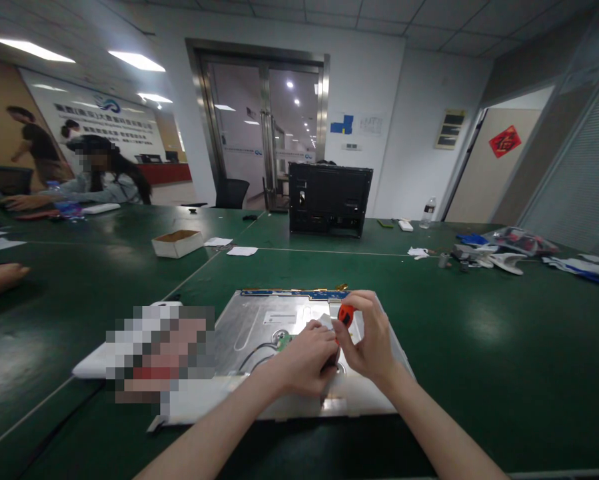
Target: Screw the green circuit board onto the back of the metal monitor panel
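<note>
On green tabletop [479, 333], over bare metal panel [279, 320].
Left hand [306, 360] and right hand [372, 340] both clenched round orange-handled screwdriver [346, 315], tip hidden against panel; likely to slip off and gouge nearby wires [259, 353] if tilted.

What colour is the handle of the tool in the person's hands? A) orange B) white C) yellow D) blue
A: the screwdriver pinched in the right hand has an orange handle, and the left hand grips it lower down over the silver metal panel.
</note>
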Available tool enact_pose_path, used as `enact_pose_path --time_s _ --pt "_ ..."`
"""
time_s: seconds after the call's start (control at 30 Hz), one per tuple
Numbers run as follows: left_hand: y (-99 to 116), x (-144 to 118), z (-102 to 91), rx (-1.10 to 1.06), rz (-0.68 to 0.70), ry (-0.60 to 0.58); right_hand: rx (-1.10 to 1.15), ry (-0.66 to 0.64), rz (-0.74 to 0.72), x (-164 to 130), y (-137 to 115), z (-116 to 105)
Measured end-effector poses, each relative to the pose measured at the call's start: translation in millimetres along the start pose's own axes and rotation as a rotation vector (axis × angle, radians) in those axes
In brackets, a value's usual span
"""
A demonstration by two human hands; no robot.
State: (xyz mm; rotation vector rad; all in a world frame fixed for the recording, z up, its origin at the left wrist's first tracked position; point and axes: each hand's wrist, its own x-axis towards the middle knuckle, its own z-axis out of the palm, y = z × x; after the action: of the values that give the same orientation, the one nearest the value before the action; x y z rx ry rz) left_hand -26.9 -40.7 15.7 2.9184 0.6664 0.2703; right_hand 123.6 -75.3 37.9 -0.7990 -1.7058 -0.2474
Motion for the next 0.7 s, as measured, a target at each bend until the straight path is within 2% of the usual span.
enact_pose_path --time_s 0.17,0.4,0.7 --pt "-1.2 0.1 0.9 -0.012 0.003 0.006 -0.01 0.048 -0.019 -0.3 1.1 3.2" --pt "2.1 0.5 -4.0 -0.013 -0.006 -0.015 0.059 -0.026 0.017 -1.4 -1.2 0.0" --pt "0.6 -0.2 -1.7 -0.028 -0.009 -0.001 -0.018 0.005 -0.004 -1.3 1.7 3.7"
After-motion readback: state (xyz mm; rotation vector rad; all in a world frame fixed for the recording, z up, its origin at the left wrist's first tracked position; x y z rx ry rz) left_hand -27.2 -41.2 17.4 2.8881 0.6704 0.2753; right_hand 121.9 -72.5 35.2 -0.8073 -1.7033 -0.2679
